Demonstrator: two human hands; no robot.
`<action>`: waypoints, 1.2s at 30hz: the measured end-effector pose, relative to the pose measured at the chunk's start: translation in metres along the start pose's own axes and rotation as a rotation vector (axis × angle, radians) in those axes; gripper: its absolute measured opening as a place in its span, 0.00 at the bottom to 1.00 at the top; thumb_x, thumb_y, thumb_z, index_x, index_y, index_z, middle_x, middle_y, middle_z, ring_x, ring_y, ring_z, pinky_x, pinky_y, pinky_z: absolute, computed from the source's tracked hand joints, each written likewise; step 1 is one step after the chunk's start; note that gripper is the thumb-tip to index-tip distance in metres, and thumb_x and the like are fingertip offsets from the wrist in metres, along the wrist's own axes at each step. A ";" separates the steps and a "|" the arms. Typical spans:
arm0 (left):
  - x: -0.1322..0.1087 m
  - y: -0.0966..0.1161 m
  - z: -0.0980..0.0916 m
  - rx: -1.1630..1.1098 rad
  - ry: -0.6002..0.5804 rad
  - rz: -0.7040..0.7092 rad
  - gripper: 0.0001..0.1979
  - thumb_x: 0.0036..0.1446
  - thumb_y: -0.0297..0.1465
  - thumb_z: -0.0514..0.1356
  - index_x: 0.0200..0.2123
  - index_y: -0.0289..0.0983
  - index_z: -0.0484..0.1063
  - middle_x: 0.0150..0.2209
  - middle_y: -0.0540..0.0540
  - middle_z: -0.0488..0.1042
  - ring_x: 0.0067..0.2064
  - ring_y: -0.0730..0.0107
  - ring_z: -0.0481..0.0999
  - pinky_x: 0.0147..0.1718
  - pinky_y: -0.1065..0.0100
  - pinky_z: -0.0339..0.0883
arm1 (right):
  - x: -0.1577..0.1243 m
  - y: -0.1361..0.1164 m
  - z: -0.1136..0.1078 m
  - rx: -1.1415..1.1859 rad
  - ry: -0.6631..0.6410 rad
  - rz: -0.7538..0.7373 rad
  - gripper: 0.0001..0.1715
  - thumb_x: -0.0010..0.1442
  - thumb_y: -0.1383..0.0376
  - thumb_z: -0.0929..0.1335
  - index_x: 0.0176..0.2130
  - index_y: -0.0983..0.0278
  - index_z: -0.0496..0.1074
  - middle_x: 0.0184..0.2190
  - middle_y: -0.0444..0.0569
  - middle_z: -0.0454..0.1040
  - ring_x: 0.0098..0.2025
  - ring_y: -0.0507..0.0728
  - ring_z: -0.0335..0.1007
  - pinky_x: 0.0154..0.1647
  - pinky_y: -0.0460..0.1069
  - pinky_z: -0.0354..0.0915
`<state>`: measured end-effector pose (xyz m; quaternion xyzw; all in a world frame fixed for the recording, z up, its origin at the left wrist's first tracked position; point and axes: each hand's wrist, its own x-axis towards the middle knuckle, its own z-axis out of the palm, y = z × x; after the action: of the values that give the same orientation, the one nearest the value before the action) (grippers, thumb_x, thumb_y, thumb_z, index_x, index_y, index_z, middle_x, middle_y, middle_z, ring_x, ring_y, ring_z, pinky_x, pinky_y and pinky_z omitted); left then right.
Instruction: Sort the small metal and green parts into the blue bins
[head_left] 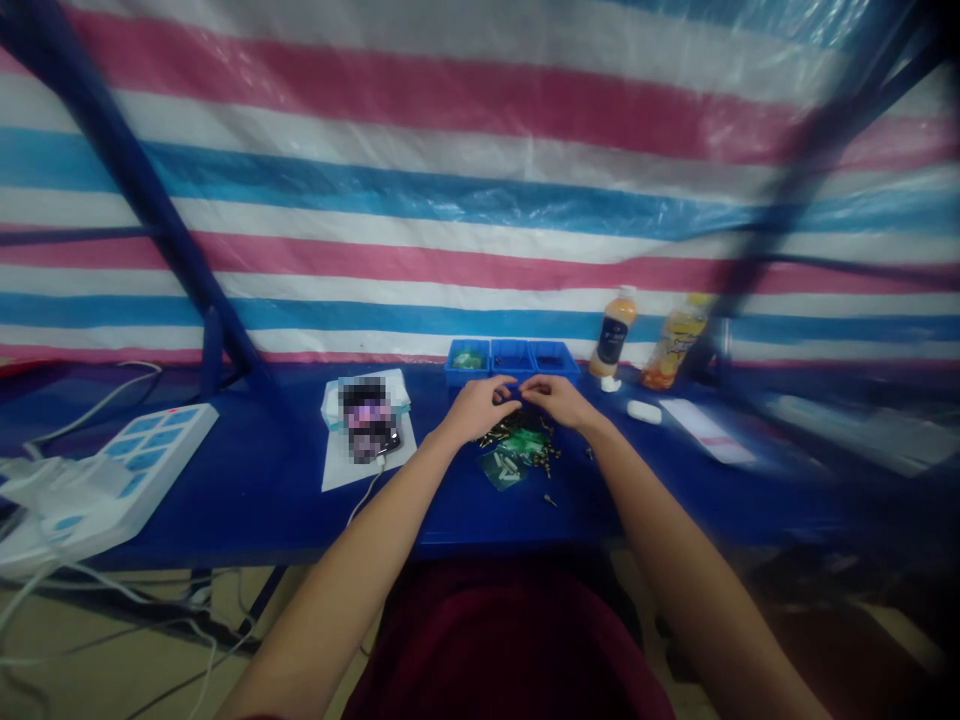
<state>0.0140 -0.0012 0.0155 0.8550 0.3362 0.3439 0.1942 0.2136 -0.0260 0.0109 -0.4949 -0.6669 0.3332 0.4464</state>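
My left hand (482, 408) is over the left edge of a pile of small brass-coloured and dark metal parts (540, 455); its thumb and curved fingers are apart, with nothing visible between them. Close beside it, my right hand (556, 400) has its fingertips pinched together; whatever they hold is too small to make out. Green plastic (525, 442) lies among the parts. A small clear bag (501, 468) with pale pieces is at the pile's near side. Just beyond my hands stand three joined blue bins, the left bin (466, 378) with greenish contents in it.
To the left, a phone (379, 438) with a cable rests on white paper (337, 470), near a power strip (161, 455). An orange drink bottle (613, 335), a second bottle (675, 345), a white case (643, 411) and a pale phone-like slab (709, 432) are on the right.
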 end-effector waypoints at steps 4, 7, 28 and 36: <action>0.000 0.006 -0.001 -0.044 0.000 0.049 0.12 0.60 0.38 0.60 0.42 0.40 0.79 0.37 0.46 0.81 0.38 0.63 0.79 0.40 0.64 0.70 | -0.002 -0.007 0.004 0.169 0.016 0.050 0.17 0.48 0.58 0.75 0.35 0.63 0.72 0.29 0.45 0.76 0.33 0.54 0.69 0.36 0.49 0.63; 0.001 0.008 -0.003 -0.039 0.077 0.057 0.09 0.60 0.36 0.60 0.39 0.40 0.80 0.37 0.47 0.82 0.37 0.64 0.79 0.41 0.63 0.70 | -0.003 -0.006 0.005 0.189 0.036 0.067 0.21 0.49 0.53 0.75 0.38 0.63 0.72 0.27 0.43 0.74 0.28 0.51 0.64 0.31 0.47 0.60; 0.000 0.008 -0.011 -0.159 0.297 -0.008 0.28 0.67 0.46 0.47 0.66 0.41 0.56 0.45 0.44 0.77 0.35 0.70 0.76 0.41 0.66 0.68 | 0.005 0.007 -0.018 0.519 0.259 0.385 0.16 0.58 0.53 0.70 0.33 0.62 0.65 0.22 0.40 0.62 0.16 0.45 0.45 0.15 0.43 0.38; 0.000 0.008 -0.013 -0.192 0.359 0.000 0.31 0.68 0.44 0.48 0.70 0.43 0.44 0.47 0.43 0.76 0.32 0.72 0.74 0.41 0.64 0.69 | 0.005 0.011 -0.023 0.133 0.427 0.295 0.15 0.56 0.53 0.69 0.32 0.63 0.72 0.20 0.42 0.65 0.19 0.49 0.53 0.19 0.45 0.50</action>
<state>0.0082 -0.0059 0.0286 0.7574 0.3310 0.5213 0.2119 0.2381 -0.0184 0.0108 -0.6153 -0.4550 0.3260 0.5551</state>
